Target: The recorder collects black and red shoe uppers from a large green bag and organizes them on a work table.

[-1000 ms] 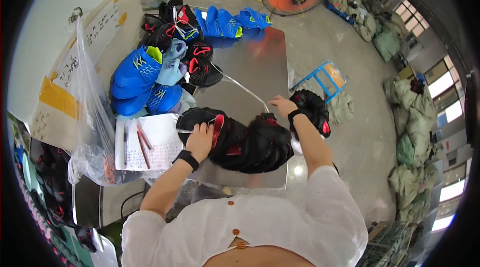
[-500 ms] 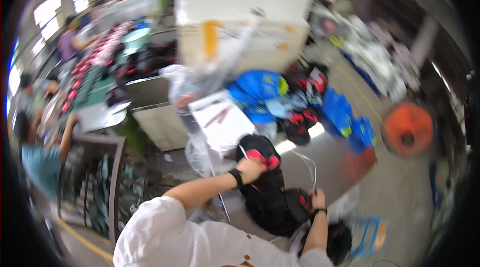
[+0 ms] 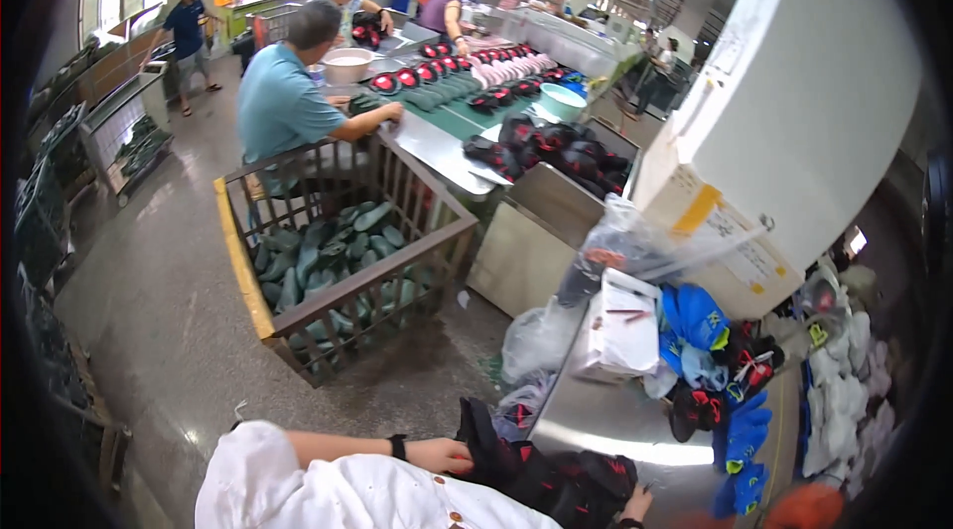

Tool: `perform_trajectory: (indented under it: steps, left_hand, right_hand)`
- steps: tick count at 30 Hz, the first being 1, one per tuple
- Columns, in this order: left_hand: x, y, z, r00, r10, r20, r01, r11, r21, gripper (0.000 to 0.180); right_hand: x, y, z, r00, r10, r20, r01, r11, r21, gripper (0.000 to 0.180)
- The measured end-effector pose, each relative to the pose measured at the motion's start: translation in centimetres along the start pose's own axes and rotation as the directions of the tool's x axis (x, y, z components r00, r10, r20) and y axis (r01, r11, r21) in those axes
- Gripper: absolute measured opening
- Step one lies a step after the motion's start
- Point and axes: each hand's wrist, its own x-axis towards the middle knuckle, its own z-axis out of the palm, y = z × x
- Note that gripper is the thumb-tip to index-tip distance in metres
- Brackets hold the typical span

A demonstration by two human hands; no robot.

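Observation:
At the lower edge of the head view, my left hand is closed on the end of a bundle of black-and-red shoe uppers. The bundle stretches rightward in front of my white shirt, beside the metal table. At its right end is my right hand, fingers curled against the black fabric; part of this hand is cut off by the lower edge. Further along the table lie more black-and-red shoe uppers and blue uppers.
A white box with a reddish-brown strip on top stands on the table, near clear plastic bags. A barred crate holds many dark green shoe pieces. Beyond it, a person in a teal shirt works at a long table. A white pillar rises at right.
My view has swung to the left, bringing the crate and co-workers into fuller sight. Both hands and the bundle now sit lower in the picture. The white cord is no longer visible.

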Motion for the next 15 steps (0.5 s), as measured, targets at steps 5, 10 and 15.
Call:
perform_trajectory:
  steps: [5, 10, 15]
  left_hand:
    - [-13.1, -5.6, -2.1, 0.928, -0.046, -0.370, -0.026, 0.982, -0.189, 0.022]
    - [-32.3, -12.0, -0.7, 0.632, 0.045, -0.774, 0.078, 0.990, 0.121, 0.015]
    - [-46.5, -24.3, 4.1, 0.211, -0.022, -0.977, -0.012, 1.000, -0.025, 0.020]
  right_hand:
    - [-10.1, -21.2, 12.5, 0.839, -0.224, 0.496, 0.158, 0.972, 0.172, 0.020]
    - [-29.3, -35.2, 28.8, 0.181, -0.272, 0.945, 0.590, 0.799, 0.117, 0.021]
    - [-49.8, -36.4, 37.6, -0.496, -0.392, 0.775, 0.800, 0.141, 0.584, 0.021]
